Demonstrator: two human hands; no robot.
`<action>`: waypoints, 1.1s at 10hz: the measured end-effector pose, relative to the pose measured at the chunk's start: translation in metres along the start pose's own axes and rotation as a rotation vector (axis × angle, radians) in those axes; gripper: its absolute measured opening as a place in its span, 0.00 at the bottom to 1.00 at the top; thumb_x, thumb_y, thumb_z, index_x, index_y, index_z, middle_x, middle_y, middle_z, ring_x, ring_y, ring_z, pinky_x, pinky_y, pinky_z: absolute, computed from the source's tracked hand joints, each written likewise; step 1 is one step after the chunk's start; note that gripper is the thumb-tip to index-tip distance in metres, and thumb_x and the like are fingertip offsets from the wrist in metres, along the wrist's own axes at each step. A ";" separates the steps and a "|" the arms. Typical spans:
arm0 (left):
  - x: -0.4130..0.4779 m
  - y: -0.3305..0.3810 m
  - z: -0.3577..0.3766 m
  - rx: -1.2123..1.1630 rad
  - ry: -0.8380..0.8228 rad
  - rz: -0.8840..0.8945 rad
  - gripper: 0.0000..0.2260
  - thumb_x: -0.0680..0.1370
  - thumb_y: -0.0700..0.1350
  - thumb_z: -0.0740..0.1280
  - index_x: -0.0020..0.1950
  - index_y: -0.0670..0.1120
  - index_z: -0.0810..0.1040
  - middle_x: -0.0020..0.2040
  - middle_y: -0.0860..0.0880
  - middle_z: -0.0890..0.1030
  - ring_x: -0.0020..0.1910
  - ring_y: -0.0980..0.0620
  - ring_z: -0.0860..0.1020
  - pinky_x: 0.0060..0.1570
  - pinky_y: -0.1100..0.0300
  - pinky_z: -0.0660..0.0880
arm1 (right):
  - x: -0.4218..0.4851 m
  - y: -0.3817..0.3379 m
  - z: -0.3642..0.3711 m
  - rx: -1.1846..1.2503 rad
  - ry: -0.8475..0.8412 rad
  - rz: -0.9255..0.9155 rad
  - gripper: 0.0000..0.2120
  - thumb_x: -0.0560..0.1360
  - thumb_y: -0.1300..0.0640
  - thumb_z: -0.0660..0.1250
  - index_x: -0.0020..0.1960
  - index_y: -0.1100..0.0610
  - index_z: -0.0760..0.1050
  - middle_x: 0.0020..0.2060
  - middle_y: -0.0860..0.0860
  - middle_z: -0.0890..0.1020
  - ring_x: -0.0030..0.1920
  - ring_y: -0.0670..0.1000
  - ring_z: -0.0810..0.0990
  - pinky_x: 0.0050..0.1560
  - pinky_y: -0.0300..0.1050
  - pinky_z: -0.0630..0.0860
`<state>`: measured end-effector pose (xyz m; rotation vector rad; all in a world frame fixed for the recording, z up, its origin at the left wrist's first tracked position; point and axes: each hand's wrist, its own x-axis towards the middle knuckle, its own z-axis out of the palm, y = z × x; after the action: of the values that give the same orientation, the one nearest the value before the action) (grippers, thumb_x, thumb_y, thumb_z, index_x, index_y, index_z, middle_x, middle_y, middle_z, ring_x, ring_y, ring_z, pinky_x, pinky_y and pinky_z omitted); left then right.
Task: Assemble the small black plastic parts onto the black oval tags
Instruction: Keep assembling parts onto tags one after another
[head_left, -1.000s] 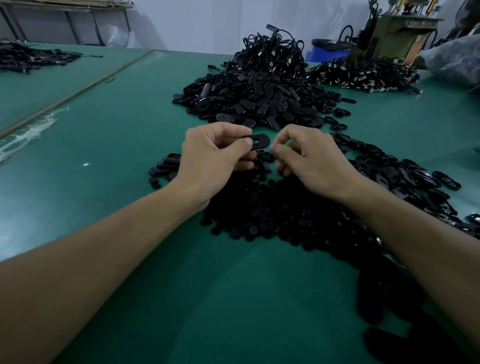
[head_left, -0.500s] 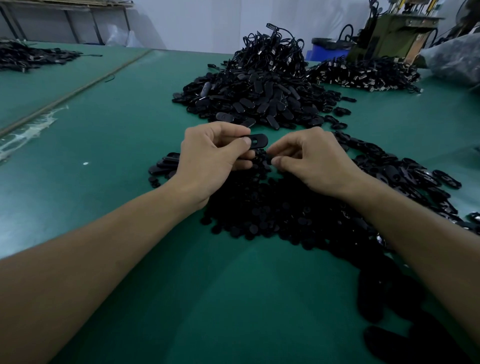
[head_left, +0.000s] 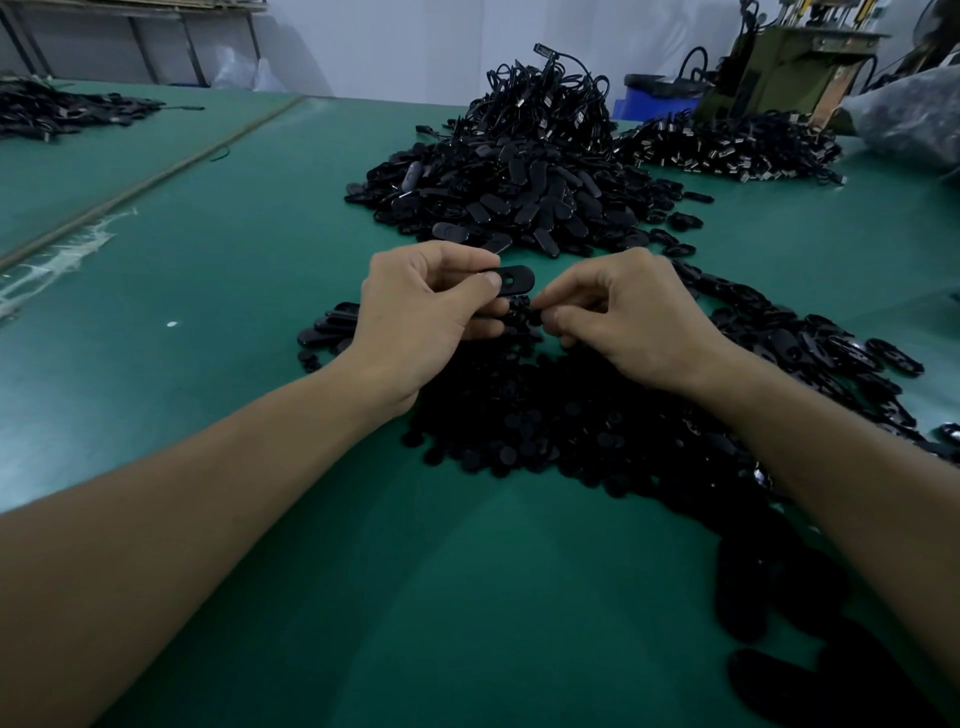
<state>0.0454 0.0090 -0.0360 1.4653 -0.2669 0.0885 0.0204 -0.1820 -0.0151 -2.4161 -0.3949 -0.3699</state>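
My left hand (head_left: 423, 312) pinches a black oval tag (head_left: 514, 279) between thumb and fingers, its free end with a hole pointing right. Just right of it, my right hand (head_left: 623, 317) pinches a small black plastic part (head_left: 535, 310) at its fingertips, slightly below the tag's end. Both hands hover over a low heap of small round black parts (head_left: 545, 421) on the green table (head_left: 208, 322). A big pile of oval tags (head_left: 514, 192) lies behind the hands.
More oval tags (head_left: 810, 343) trail off to the right and a few lie at the left (head_left: 327, 327). Corded pieces (head_left: 727, 150) and a green machine (head_left: 779, 67) stand at the back right. Another dark pile (head_left: 62, 111) sits far left.
My right hand has shifted slightly left and down, bringing its small part closer under the tag's free end. My left hand keeps the tag nearly still.
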 end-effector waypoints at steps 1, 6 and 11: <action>-0.001 0.000 0.000 0.003 -0.001 0.001 0.04 0.77 0.34 0.72 0.47 0.43 0.83 0.38 0.46 0.86 0.38 0.51 0.85 0.37 0.61 0.81 | 0.000 0.000 0.000 0.022 -0.015 0.010 0.07 0.76 0.62 0.71 0.48 0.51 0.84 0.36 0.44 0.85 0.34 0.41 0.83 0.41 0.30 0.78; -0.001 0.001 0.001 0.018 0.001 0.009 0.05 0.77 0.34 0.72 0.47 0.43 0.83 0.37 0.47 0.86 0.39 0.50 0.86 0.37 0.61 0.81 | 0.004 -0.001 -0.003 0.313 0.062 0.098 0.06 0.78 0.62 0.70 0.48 0.51 0.81 0.37 0.48 0.84 0.38 0.43 0.82 0.40 0.35 0.79; -0.006 0.004 0.003 0.099 -0.044 0.110 0.08 0.76 0.34 0.73 0.47 0.47 0.84 0.40 0.46 0.86 0.41 0.49 0.87 0.38 0.58 0.83 | 0.003 -0.012 -0.003 0.293 0.154 0.058 0.03 0.75 0.60 0.74 0.45 0.54 0.83 0.39 0.54 0.85 0.37 0.46 0.80 0.43 0.43 0.79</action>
<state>0.0383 0.0072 -0.0338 1.5518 -0.3839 0.1607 0.0184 -0.1741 -0.0049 -2.0935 -0.2881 -0.4372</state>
